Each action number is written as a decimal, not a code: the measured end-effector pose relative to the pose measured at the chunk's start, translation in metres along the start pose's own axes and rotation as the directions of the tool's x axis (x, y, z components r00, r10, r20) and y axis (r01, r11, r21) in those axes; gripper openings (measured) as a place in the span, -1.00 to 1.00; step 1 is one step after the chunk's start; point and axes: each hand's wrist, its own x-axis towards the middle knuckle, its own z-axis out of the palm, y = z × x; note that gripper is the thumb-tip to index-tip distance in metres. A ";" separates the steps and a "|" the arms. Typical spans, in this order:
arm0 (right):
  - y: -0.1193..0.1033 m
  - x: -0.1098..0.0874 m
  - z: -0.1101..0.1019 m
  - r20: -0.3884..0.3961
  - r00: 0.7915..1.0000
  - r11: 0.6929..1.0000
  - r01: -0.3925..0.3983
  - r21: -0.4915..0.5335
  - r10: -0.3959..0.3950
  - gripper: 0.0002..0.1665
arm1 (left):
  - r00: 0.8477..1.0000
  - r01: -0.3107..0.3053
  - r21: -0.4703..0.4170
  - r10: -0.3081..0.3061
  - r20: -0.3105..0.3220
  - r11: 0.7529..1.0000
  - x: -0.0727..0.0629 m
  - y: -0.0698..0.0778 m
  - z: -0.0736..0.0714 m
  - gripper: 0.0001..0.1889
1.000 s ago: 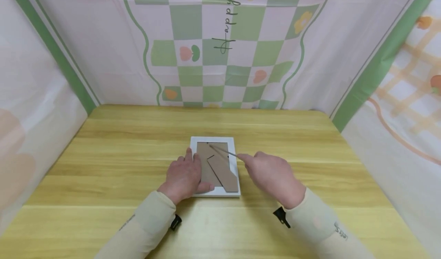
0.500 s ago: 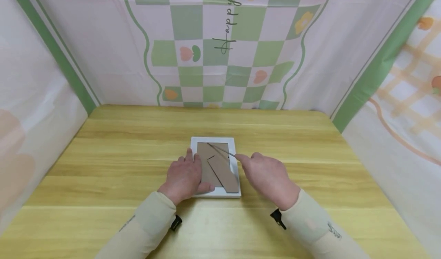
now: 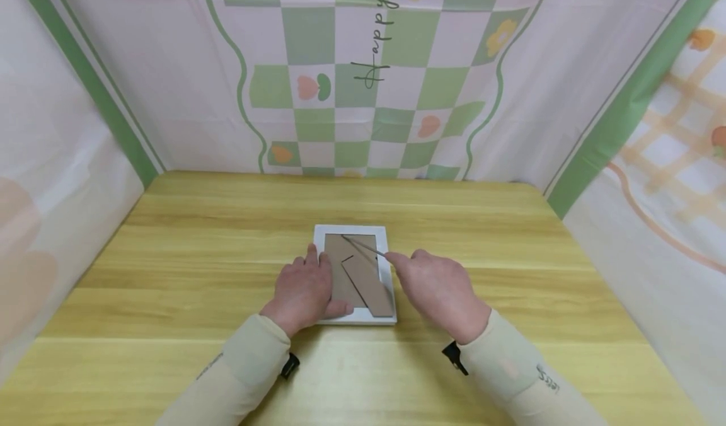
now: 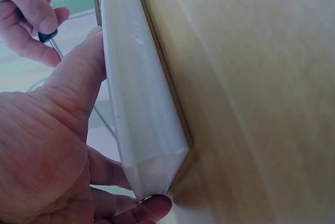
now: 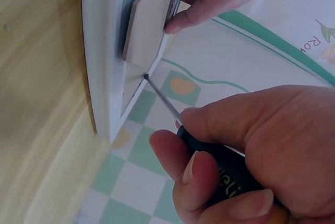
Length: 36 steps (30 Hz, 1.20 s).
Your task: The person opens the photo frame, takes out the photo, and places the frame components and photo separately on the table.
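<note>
A: Where's the pic frame [image 3: 351, 229], and how'll it handle?

B: Back side up on the counter [image 3: 482, 224], btwn both hands. Prob light and stiff. White rim looks smooth, so a bit slippery, I'd guess. Can't see the front, so can't tell if there's glass; treat as fragile.

A: Where to grab?

B: Outer rim, 9 and 3 o'clock. I'd avoid the brown stand flap [image 3: 374, 287], low end toward 5 o'clock: looks thin, prob hinged. Backing board [image 3: 340, 281] prob bends if pried hard.

A: L hand?

B: Left hand [image 3: 305, 293] lies over the 8–9 o'clock side, fingers mostly straight, thumb stretched out by the 6 o'clock rim. It's on the frame, not wrapped round it.

A: And R?

B: Right hand [image 3: 437, 287], off at 3 o'clock, fingers curled snugly round a dark-handled screwdriver [image 5: 222, 169]. Shaft runs toward 10 o'clock; tip's at the board's edge, btwn 11 and 12, apparently touching. Slim steel, rigid, so a slip could prob scratch the rim.
</note>
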 end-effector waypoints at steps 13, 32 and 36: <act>-0.004 0.003 -0.004 -0.054 0.998 0.999 0.021 -0.039 -0.023 -0.73 | 1.000 0.001 -0.002 -0.001 -0.006 1.000 0.000 0.000 0.001 0.16; -0.006 0.007 -0.001 -0.132 0.991 0.997 0.018 -0.077 -0.028 -0.76 | 1.000 -0.003 0.015 0.003 -0.004 1.000 0.001 -0.001 0.000 0.18; -0.001 0.012 -0.003 -0.139 0.990 0.996 -0.004 -0.090 -0.008 -0.78 | 1.000 -0.004 0.023 0.004 0.000 1.000 0.002 -0.002 0.000 0.18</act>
